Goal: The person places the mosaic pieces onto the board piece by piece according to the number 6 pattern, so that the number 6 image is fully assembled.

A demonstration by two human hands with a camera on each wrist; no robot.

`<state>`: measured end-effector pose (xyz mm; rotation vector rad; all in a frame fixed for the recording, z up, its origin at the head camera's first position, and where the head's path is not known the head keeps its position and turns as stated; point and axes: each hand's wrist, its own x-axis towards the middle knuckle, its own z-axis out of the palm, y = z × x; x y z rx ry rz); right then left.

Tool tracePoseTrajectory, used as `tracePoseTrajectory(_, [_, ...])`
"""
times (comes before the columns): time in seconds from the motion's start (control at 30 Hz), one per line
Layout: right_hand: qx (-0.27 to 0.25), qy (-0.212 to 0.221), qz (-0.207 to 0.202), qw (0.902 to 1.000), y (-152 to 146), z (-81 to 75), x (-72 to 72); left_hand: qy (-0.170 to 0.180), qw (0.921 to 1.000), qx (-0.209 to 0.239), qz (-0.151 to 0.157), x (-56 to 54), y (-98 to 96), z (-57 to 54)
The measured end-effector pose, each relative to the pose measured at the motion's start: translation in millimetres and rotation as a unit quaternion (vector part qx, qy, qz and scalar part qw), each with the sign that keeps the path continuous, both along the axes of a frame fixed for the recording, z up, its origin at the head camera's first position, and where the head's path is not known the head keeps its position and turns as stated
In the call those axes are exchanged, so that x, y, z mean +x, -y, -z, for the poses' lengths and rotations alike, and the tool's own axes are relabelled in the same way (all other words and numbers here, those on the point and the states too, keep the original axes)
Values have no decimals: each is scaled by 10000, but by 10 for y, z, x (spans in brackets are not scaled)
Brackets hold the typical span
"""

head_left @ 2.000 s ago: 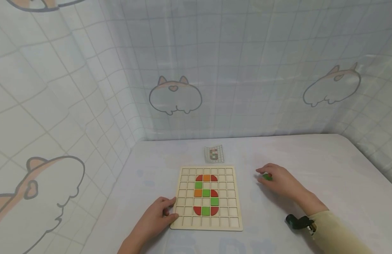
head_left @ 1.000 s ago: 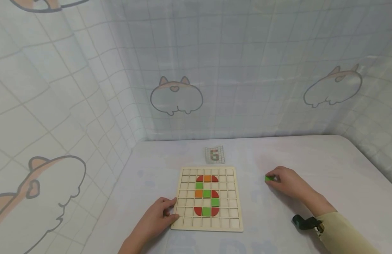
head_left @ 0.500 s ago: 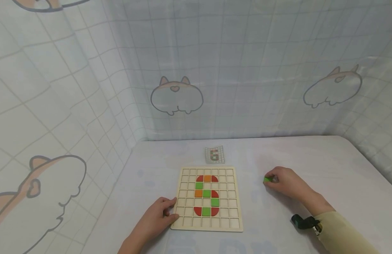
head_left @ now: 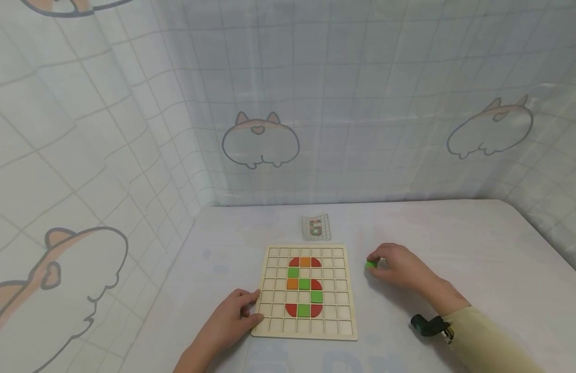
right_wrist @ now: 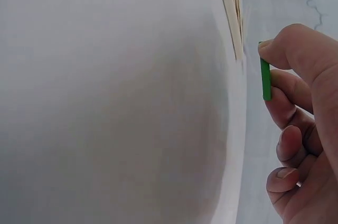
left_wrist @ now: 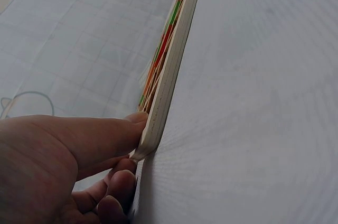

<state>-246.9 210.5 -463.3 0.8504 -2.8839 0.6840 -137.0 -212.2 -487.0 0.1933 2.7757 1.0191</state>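
Between thumb and fingertips, my right hand (head_left: 402, 267) pinches a small green tile (right_wrist: 265, 78) just to the right of the wooden grid board (head_left: 336, 331). In the right wrist view the tile appears edge-on, and the other fingers curl below it. My left hand (head_left: 229, 318) holds the board's left side near its front corner, the thumb (left_wrist: 113, 134) on the rim and the fingers curled beside it. Red rounded tiles, green square tiles and orange tiles (head_left: 292, 284) lie in the board's cells in an S-like shape.
Behind the board lies a small gridded pattern card (head_left: 316, 228) with a figure in red and green. The white-covered table (head_left: 437, 223) meets a grid-patterned curtain (head_left: 362, 129) at the back and sides. A dark wrist device (head_left: 428, 325) sits at the right sleeve.
My right hand first drew right with the green tile and tightened its pinch, then moved left toward the board. The left hand and the tiles on the board stay put.
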Motion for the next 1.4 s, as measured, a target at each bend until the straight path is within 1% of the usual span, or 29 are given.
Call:
tracePoseTrajectory(0.2, [-39, -35, -343, 9994, 211, 9, 7, 97, 9999, 49, -21, 10, -3, -23])
tracePoseTrajectory(0.3, [-25, 38, -456, 9989, 327, 4, 19, 105, 9999, 18, -31, 13, -5, -19])
tracePoseTrajectory(0.77, [122, 362, -621, 9973, 823, -81, 121, 38, 10000, -56, -13, 12, 5, 9])
tracePoseTrajectory(0.93, [167, 403, -775, 9960, 947, -88, 135, 40, 9998, -175, -15, -5, 5, 38])
tracePoseTrajectory(1.07, [186, 425, -861, 9952, 1035, -88, 134, 84, 9998, -149, -43, -6, -1, 37])
tracePoseTrajectory(1.23, [243, 307, -1007, 9941, 1126, -82, 132, 66, 9998, -177, -24, -8, 4, 38])
tracePoseTrajectory(1.4, [140, 282, -1140, 9930, 1208, -104, 155, 51, 9998, -186, -36, -18, 3, 30])
